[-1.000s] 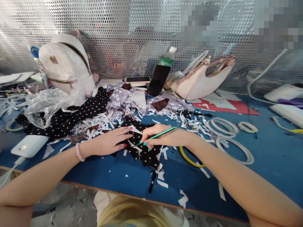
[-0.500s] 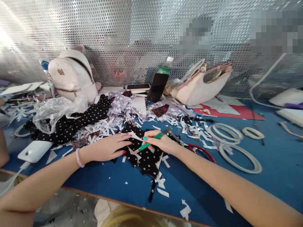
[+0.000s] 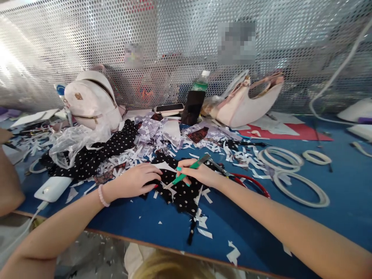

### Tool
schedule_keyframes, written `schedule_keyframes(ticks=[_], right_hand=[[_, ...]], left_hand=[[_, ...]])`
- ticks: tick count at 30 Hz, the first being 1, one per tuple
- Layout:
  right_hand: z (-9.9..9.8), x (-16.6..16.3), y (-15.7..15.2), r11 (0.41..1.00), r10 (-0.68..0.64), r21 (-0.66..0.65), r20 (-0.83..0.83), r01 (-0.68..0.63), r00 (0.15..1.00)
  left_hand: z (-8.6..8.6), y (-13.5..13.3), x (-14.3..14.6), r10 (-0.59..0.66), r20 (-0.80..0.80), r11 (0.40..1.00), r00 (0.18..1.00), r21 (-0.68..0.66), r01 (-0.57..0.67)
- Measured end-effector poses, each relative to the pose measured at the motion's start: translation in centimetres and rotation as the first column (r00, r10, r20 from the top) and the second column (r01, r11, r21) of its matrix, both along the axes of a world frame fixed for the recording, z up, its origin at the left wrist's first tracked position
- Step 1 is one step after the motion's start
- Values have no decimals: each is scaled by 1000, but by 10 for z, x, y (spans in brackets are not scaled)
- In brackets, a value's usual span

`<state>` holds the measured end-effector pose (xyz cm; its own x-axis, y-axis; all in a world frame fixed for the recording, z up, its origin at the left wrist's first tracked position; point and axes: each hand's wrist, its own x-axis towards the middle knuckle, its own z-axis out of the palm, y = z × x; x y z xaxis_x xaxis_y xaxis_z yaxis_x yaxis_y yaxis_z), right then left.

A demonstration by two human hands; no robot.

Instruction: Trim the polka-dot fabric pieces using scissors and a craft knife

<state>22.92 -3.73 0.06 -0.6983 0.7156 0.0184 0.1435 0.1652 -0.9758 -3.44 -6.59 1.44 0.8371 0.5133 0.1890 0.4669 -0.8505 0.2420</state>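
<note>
Your left hand lies flat, palm down, fingers stretched toward the right, pressing on the near piece of black polka-dot fabric. It grips nothing; it only pins the cloth to the blue table. A pink bead bracelet sits on that wrist.

Your right hand is closed around a green-handled knife, held like a pen. The handle slants up and to the right over your knuckles, and the tip points down and left onto the fabric, just beside your left fingertips. The exact spot where the tip meets the cloth is too small to make out.

The fabric piece lies directly under both hands, spreading toward you from them, with white paper strips scattered on and around it. Red-handled scissors lie just behind your right wrist.

Farther back, a longer stretch of dotted cloth runs left under a crumpled clear plastic bag. A white backpack, a phone, a bottle and a pale handbag stand along the perforated metal wall. 3 tape rings lie well to the right, and a white power bank to the left. Another person's arm shows at the left edge.
</note>
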Motion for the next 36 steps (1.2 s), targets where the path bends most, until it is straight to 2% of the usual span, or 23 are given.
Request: schedule_keyframes(ticks=[4, 7, 9, 11, 12, 13, 14, 15, 16, 17, 18, 19, 20, 21, 24, 26, 30, 36], right_hand=[[0, 0, 1, 1000, 2, -4, -11, -2, 1000], [-3, 0, 1, 1000, 6, 5, -33, -6, 999], [-6, 0, -1, 996, -58, 57, -82, 63, 995], [-8, 2, -6, 958, -173, 202, -166, 205, 971], [-8, 2, -9, 900, -226, 326, -219, 289, 949], [-7, 2, -12, 803, -252, 481, -262, 353, 931], [-5, 2, -16, 659, -248, 647, -295, 383, 923], [-2, 1, -20, 475, -224, 794, -310, 381, 924], [1, 0, -25, 295, -188, 897, -283, 329, 941], [5, -3, -29, 142, -149, 955, -238, 259, 960], [8, -6, -33, 55, -112, 982, -173, 180, 979], [10, -10, -37, 26, -99, 995, -97, 100, 990], [12, -14, -41, 41, -115, 998, -40, 45, 993], [13, -18, -44, 80, -126, 997, -6, 16, 992], [10, -27, -50, 202, -172, 979, 42, -6, 984], [7, -29, -51, 251, -184, 968, 66, -18, 981], [5, -29, -52, 285, -161, 958, 78, -29, 984], [3, -29, -53, 277, -148, 959, 95, -51, 984]], left_hand=[[1, -1, 2, 46, 81, 997, 996, -72, -40], [3, -1, 2, 130, 220, 976, 967, -198, -86], [4, -1, 2, 188, 308, 955, 933, -281, -99], [6, -1, 1, 242, 386, 936, 891, -334, -109], [6, -2, 0, 263, 417, 930, 870, -349, -114], [7, -3, 0, 275, 444, 928, 853, -354, -115], [8, -5, 0, 275, 469, 931, 839, -349, -110], [9, -8, 1, 265, 488, 936, 831, -338, -100], [11, -10, 1, 245, 503, 943, 829, -321, -83], [12, -13, 3, 217, 516, 951, 829, -303, -60], [14, -16, 4, 188, 522, 957, 832, -287, -37], [15, -19, 5, 160, 527, 963, 835, -269, -15], [17, -21, 7, 136, 523, 967, 842, -254, 1], [18, -24, 8, 115, 513, 971, 851, -238, 13], [18, -30, 12, 65, 472, 979, 879, -200, 35], [17, -32, 14, 44, 456, 981, 889, -189, 48], [17, -35, 15, 45, 433, 975, 900, -217, 56], [18, -34, 16, 30, 432, 974, 901, -216, 71]])
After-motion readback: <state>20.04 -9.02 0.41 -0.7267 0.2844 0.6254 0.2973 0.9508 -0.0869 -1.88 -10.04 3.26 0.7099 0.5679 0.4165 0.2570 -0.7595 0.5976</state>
